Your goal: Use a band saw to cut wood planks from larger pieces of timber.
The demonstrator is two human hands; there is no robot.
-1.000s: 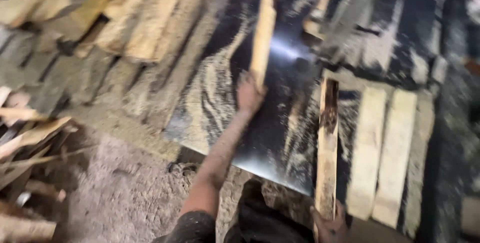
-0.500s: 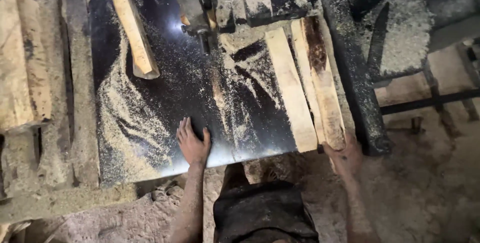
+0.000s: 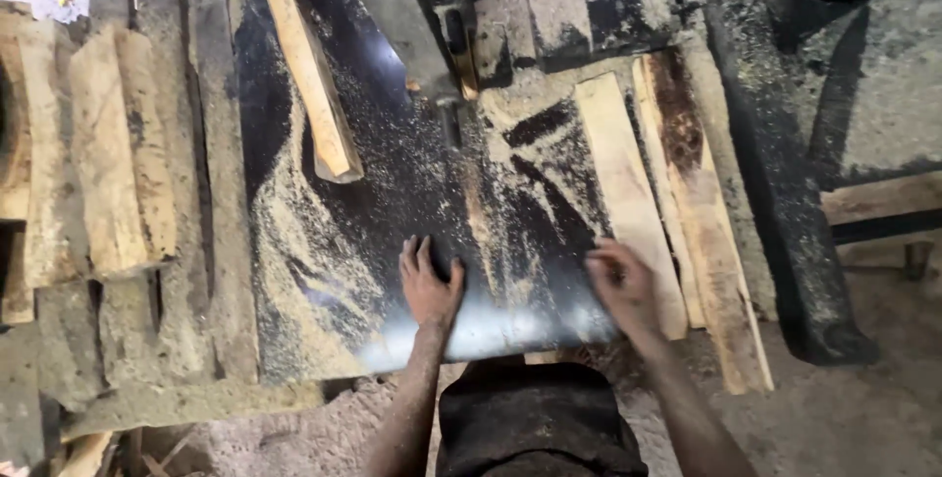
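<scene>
Left hand (image 3: 429, 286): lying flat, fingers spread, palm pressing the dark, sawdust-strewn metal desk (image 3: 324, 241), apparently bracing.
Right hand (image 3: 620, 284): fingers loosely curled and blurred, touching the inner edge of the pale, flat wooden plank (image 3: 628, 204); pinching nothing, apparently steadying it.
Plank position: lying flat on the desk's right side, just beside darker bark-edged boards (image 3: 702, 212).
Plank long axis: running from the person away, far end leaning slightly left.
Narrow wooden strip (image 3: 309, 70): resting apart, upper left, angled.

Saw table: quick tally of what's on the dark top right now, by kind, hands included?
Pale wooden planks: 3, one upper left, two at right
Hands on the table: 2, left hand, right hand
Total: 5
</scene>
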